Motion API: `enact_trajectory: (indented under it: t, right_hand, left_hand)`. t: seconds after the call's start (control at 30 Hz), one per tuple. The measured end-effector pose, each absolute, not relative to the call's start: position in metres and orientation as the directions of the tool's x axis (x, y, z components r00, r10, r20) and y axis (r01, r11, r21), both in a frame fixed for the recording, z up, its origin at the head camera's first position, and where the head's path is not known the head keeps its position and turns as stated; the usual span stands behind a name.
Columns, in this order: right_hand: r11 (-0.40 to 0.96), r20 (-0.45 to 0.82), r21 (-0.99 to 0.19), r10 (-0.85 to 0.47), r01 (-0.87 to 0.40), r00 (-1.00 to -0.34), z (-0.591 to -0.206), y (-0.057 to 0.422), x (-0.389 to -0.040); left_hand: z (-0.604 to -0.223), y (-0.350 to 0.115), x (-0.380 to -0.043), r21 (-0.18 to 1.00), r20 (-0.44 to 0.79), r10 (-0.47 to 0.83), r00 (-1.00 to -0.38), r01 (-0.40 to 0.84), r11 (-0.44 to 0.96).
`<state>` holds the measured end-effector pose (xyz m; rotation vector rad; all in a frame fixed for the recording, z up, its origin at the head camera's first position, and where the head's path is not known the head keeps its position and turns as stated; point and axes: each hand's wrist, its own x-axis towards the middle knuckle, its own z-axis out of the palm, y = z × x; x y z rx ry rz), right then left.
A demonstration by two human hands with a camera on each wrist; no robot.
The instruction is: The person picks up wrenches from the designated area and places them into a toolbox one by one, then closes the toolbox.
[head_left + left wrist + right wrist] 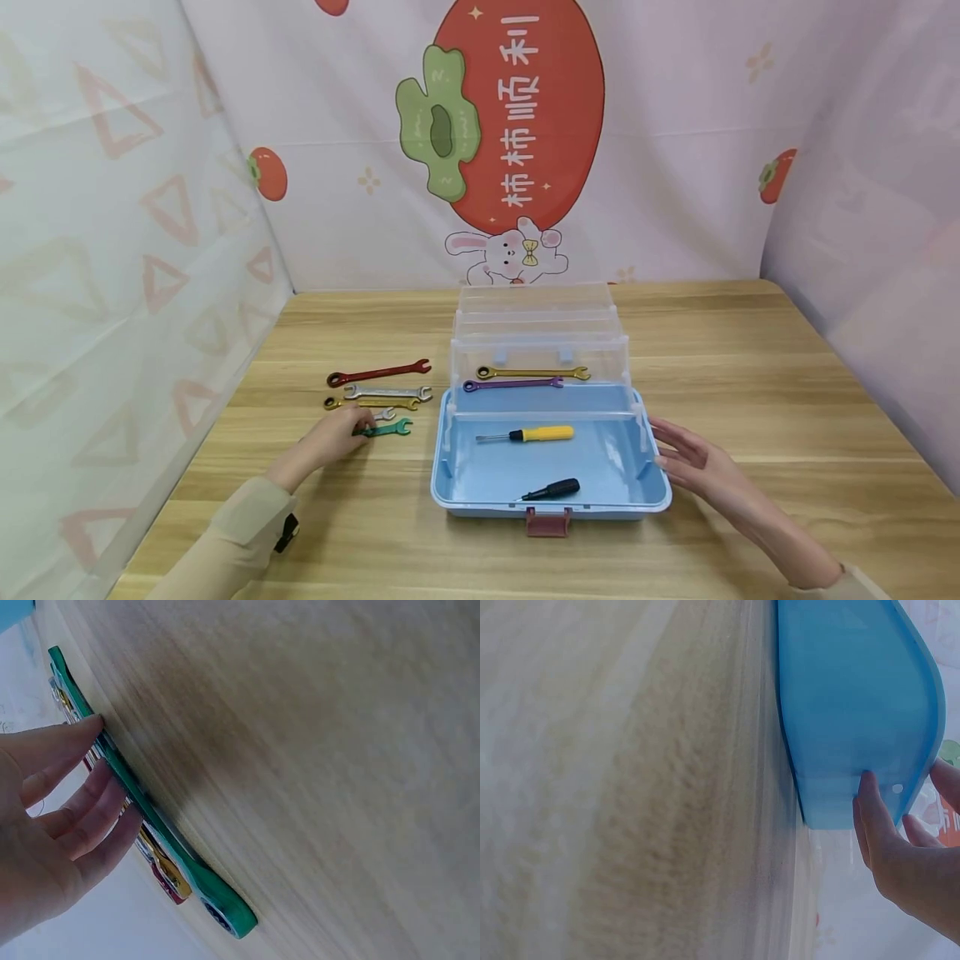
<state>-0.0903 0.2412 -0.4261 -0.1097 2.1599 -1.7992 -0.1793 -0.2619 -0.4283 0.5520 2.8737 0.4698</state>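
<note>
My left hand point(339, 435) pinches a green combination wrench point(139, 791) at the middle of its shaft, thumb and fingertips on it. Low over the table, the wrench points its open end towards the toolbox. Just beyond lie a small silver wrench point(385, 414), a gold wrench point(382, 404), a silver double open-ended wrench point(386, 392) and a red wrench point(378, 372). With fairly straight fingers, my right hand point(701, 467) touches the right side of the blue toolbox point(855, 712), fingertips against its outer wall and rim.
Inside the toolbox are a yellow-handled screwdriver point(546, 433) and a black-handled one point(558, 489). A gold wrench point(532, 373) and a purple wrench point(513, 384) show through the raised clear lid point(536, 321). A pinkish latch point(547, 523) hangs in front. Printed cloth point(675, 167) surrounds the table.
</note>
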Motion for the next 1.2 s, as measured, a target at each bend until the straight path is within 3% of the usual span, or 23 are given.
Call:
enact_trajectory:
  t: [0.43, 0.8, 1.2]
  right_hand:
    - [0.173, -0.184, -0.975, -0.282, 0.139, -0.942, -0.426, 0.24, -0.089]
    - [0.175, -0.19, -0.974, -0.285, 0.144, -0.94, -0.426, 0.242, -0.089]
    - [0.166, -0.188, -0.976, -0.293, 0.144, -0.938, -0.426, 0.242, -0.089]
  left_hand:
    - [-0.43, -0.261, -0.182, 0.349, -0.11, 0.407, -0.907, 0.348, 0.87]
    - [-0.427, -0.268, -0.187, 0.454, -0.113, 0.493, -0.863, 0.396, 0.798]
    - [-0.428, -0.275, -0.187, 0.508, -0.072, 0.511, -0.857, 0.409, 0.758]
